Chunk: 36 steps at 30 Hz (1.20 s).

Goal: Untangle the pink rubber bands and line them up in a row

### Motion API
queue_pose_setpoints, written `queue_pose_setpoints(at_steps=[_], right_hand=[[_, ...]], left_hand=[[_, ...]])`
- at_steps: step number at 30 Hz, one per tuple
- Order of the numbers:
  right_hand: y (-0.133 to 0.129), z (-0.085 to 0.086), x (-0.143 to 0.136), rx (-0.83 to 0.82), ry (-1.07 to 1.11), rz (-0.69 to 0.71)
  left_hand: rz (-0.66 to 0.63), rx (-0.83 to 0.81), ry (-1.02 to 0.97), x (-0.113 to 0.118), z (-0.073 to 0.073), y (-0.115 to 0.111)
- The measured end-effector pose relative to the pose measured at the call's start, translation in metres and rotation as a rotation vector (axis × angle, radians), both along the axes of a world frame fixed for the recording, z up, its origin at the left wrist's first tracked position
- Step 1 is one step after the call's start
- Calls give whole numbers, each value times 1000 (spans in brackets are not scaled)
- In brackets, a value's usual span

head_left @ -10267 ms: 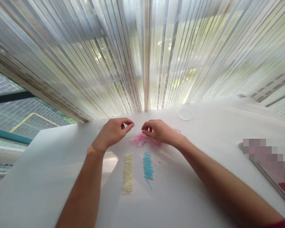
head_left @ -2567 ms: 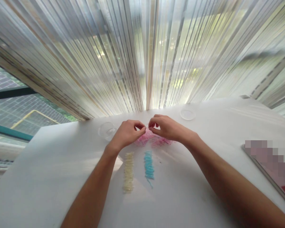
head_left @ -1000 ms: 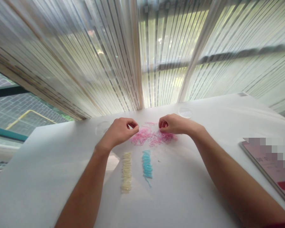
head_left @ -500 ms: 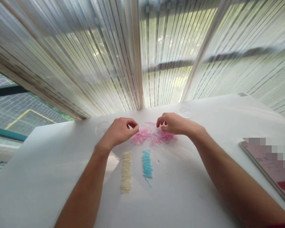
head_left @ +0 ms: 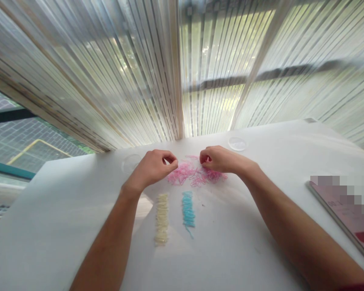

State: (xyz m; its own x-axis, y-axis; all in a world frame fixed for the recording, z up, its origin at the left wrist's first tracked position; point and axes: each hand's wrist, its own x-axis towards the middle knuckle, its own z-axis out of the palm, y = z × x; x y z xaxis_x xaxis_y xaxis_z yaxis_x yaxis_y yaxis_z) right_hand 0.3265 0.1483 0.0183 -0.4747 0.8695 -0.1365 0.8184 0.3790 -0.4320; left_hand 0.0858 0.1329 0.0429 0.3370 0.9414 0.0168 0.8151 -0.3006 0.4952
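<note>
A loose heap of thin pink strands (head_left: 182,174) lies on the white table between and below my hands. My left hand (head_left: 156,166) is at the heap's left side, thumb and forefinger pinched in a ring; whatever is between the tips is too small to make out. Over the right part of the heap, my right hand (head_left: 220,158) has its fingers curled together, and their tips hide what they hold, if anything. Nearer to me, short pale yellow pieces (head_left: 161,220) lie stacked in a neat column. A shorter column of blue pieces (head_left: 188,209) sits to its right, one piece sticking out at the bottom.
A clear round dish or lid (head_left: 237,144) rests behind my right hand, and another clear round one (head_left: 130,163) is partly behind my left wrist. At the right edge lies a device with a pinkish screen (head_left: 336,210), partly pixelated. String curtains (head_left: 133,81) hang behind the table (head_left: 79,226).
My right hand has dipped slightly, and its thumb and fingers have closed together over the pink heap. My left hand has stayed almost still, in the same pinch.
</note>
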Motion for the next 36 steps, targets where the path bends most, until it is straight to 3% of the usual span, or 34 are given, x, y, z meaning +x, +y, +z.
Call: queue_pose_setpoints(at_steps=[14,23,30,36], right_hand=[[-3,14,1,2,125,-7],[-17,25,-8,53,355,-27],[-60,18,2,9,518,-110],[-112,-8,4,-79,678,-156]], left_hand=[[-11,3,-3,-2,-1,0],[-27,32,-21,-2,9,-3],[-54,86,-71,-3,25,-18],[-14,79,-102,-10,27,-66]])
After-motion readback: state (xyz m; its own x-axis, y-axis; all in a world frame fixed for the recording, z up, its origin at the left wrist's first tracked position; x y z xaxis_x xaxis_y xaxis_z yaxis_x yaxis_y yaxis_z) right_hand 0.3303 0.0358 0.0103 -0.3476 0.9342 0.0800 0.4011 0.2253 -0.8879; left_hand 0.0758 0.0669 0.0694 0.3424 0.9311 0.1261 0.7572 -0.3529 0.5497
